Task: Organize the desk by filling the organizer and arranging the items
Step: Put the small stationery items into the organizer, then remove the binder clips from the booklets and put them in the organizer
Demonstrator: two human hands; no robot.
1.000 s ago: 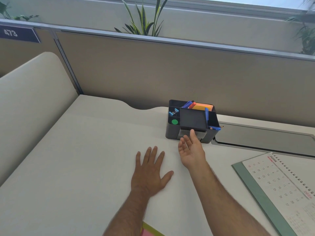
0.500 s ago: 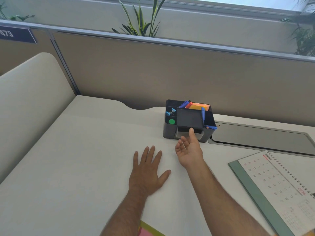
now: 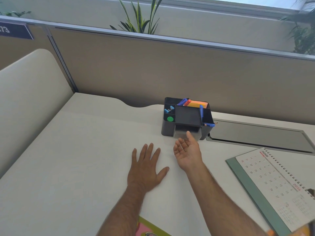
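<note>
While the desk (image 3: 71,150) is viewed from its left edge toward its right, the left hand (image 3: 146,169) is met first: it is laid flat, palm down, fingers spread and released, grasping nothing, probably as a brace. Just to its right, the right hand (image 3: 188,153) is held palm up with fingers loosely open and empty; its fingertips are seen at the pale drawer front (image 3: 185,132) low on the organizer (image 3: 167,129), though contact cannot be confirmed. A push to close or a pull to open is judged likely. The organizer is stood at the desk's back edge, against the partition (image 3: 153,68). Pens (image 3: 185,101), an orange pad (image 3: 198,104) and a green round item (image 3: 170,119) are already held in its compartments; the centre tray looks empty. A calendar (image 3: 279,183) is left flat toward the right front corner, apparently not yet arranged.
</note>
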